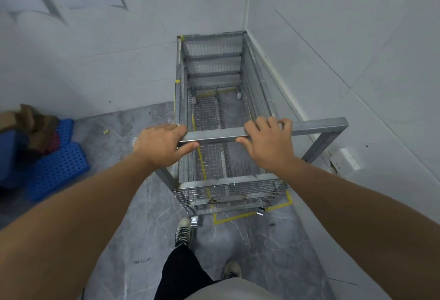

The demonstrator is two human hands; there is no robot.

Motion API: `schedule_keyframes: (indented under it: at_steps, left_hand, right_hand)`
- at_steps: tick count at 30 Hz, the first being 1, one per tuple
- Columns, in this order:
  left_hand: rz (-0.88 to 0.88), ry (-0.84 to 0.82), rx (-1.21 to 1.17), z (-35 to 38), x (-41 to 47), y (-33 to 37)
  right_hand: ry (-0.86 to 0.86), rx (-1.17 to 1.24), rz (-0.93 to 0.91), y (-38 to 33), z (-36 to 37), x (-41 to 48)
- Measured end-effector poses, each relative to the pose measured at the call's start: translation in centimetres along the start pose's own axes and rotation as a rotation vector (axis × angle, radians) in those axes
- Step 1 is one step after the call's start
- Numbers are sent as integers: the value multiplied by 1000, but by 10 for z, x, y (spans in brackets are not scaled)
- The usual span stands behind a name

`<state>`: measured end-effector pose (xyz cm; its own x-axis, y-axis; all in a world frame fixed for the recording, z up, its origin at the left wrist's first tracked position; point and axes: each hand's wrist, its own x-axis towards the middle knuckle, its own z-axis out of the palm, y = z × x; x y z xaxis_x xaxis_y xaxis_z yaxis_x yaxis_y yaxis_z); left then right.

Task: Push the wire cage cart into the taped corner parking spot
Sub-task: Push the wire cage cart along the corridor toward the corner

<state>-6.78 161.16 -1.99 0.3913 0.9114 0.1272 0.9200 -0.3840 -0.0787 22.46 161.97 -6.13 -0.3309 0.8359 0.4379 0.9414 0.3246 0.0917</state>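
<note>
Nearest the lens: grey shirt hem, dark trousers, two sneakers on the marbled grey floor (147,204), both forearms reaching forward.

Far left: blue perforated crates (57,168) with brown cardboard scraps on top, against the left wall, well apart from the cart.

Left hand (159,145): fingers over the top of the handle bar (214,135), thumb underneath, closed around it at its left end.

Centre: wire cage cart (219,109), empty, steel frame, mesh walls and mesh floor. Far end sits in the wall corner, apparently touching or just short of the back wall; cannot tell which. Right side runs close along the right wall. Yellow tape outline (240,216) shows on the floor at the near end; the near-right caster sits about on the line, the near-left caster looks outside the tape's left corner. Judgement: cart nearly parked, near end skewed slightly left.

Right hand (266,142): fingers curled over the same bar right of centre, thumb under, clamped on it.

Far right: white wall socket (345,160) low on the wall, just beside the handle's right upright.

Handling: rigid, light when empty, rolls freely on casters; swivels easily, so steer with both hands spread on the bar. Mesh would flex; push on the frame.
</note>
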Motion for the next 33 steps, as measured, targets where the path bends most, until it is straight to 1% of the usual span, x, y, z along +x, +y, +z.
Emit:
schedule_keyframes:
  at_steps: [12, 19, 25, 29, 33]
  left_hand:
    - [3, 26, -11, 4, -2, -2]
    - [-20, 27, 5, 1, -2, 3]
    - [-23, 69, 10, 2, -4, 5]
    - [-45, 95, -8, 2, -4, 8]
    - [-69, 81, -40, 5, -4, 6]
  right_hand:
    - [-63, 54, 23, -1, -4, 0]
    - [-14, 26, 22, 0, -1, -2]
    - [34, 7, -4, 2, 1, -2]
    - [57, 12, -39, 5, 0, -1]
    - [61, -3, -57, 6, 0, 0]
